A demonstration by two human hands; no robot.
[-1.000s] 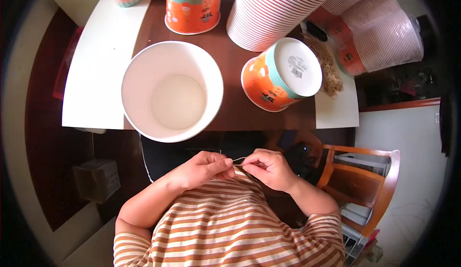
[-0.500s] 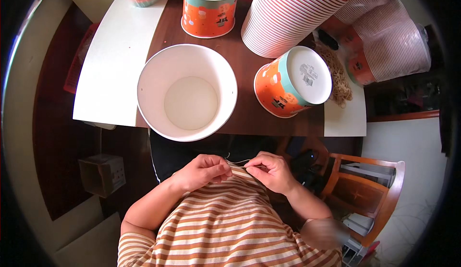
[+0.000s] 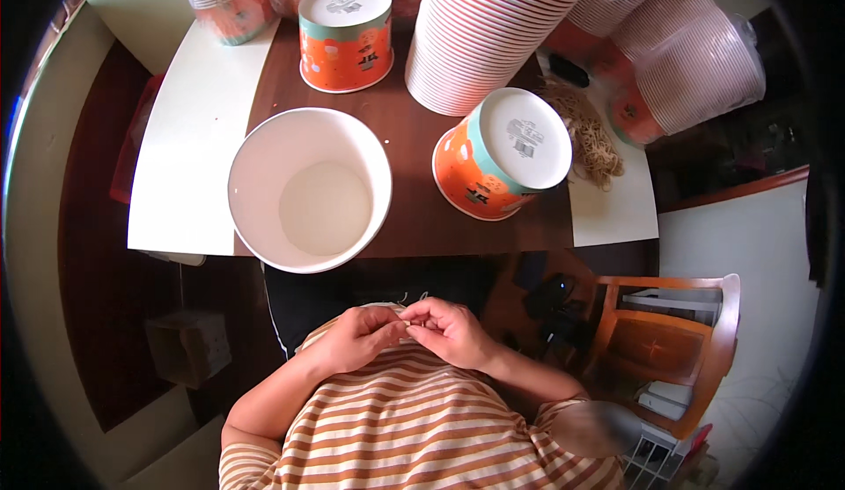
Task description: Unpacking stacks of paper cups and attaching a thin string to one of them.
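Observation:
My left hand [image 3: 363, 338] and my right hand [image 3: 451, 335] meet in front of my striped shirt, below the table's near edge. Both are closed in a pinch on a thin pale cord [image 3: 405, 298], whose loose ends stick up past the fingers; the rest is hidden. Just beyond stands a large white-lined paper bucket [image 3: 255, 160], mouth up, with a small hole in its wall. To its right an orange and green paper bucket [image 3: 465, 169] sits upside down. Another upturned bucket [image 3: 346, 57] stands farther back.
A tall leaning stack of nested buckets [image 3: 480, 45] rises at the back. Beige cords [image 3: 590, 142] lie heaped on the right, beside plastic-wrapped bucket stacks [image 3: 695, 76]. A wooden chair [image 3: 669, 340] is at the right and a cardboard box [image 3: 187, 349] at the lower left.
My hands have come together, the right moving leftward to the left one, and the cord stretched between them is now mostly hidden. The view has shifted slightly.

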